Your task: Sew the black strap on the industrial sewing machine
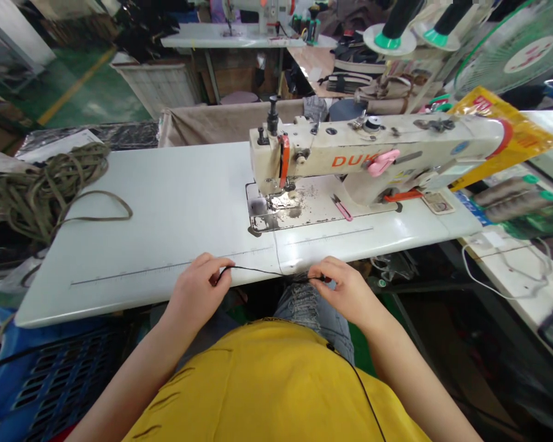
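Observation:
A thin black cord (pixel 258 270) runs between my two hands at the front edge of the sewing table (pixel 166 202). My left hand (pixel 203 282) pinches one part of it between thumb and fingers. Over my lap, my right hand (pixel 338 285) pinches the cord farther along, its fingers closed. Behind them stands the sewing machine (pixel 313 153), with a loose thread trailing from its needle area to the table's front edge. Pink-handled thread snips (pixel 341 207) lie on the machine's metal bed, and a pink clip (pixel 384 162) hangs on its arm.
At the left lies a heap of olive strap (pixel 69 184), one loop reaching onto the table. A blue basket (pixel 64 374) stands below left. Thread cones (pixel 511 190), a yellow packet (pixel 493 135) and a fan (pixel 525 55) are at the right. Another sewing machine (pixel 262 15) stands beyond.

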A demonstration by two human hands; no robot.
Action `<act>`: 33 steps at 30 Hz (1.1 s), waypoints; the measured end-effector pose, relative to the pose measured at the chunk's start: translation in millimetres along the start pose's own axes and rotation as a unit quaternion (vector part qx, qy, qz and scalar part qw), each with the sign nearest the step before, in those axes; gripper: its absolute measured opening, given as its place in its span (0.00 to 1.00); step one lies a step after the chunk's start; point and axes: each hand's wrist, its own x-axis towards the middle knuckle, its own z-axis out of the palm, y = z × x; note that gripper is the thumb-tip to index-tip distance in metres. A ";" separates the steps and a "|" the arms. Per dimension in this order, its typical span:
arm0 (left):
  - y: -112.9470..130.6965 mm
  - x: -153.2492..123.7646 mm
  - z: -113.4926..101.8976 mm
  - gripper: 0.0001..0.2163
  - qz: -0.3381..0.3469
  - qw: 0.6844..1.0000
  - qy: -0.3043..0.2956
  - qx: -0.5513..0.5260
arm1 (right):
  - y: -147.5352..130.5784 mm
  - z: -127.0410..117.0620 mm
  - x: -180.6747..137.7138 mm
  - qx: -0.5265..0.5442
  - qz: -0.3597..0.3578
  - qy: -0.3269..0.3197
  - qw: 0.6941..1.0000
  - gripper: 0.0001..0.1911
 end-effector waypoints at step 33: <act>26.1 2.3 11.1 0.13 -0.097 0.828 -0.348 -0.428 | -52.0 41.9 11.8 0.015 -0.141 -0.015 0.990 0.17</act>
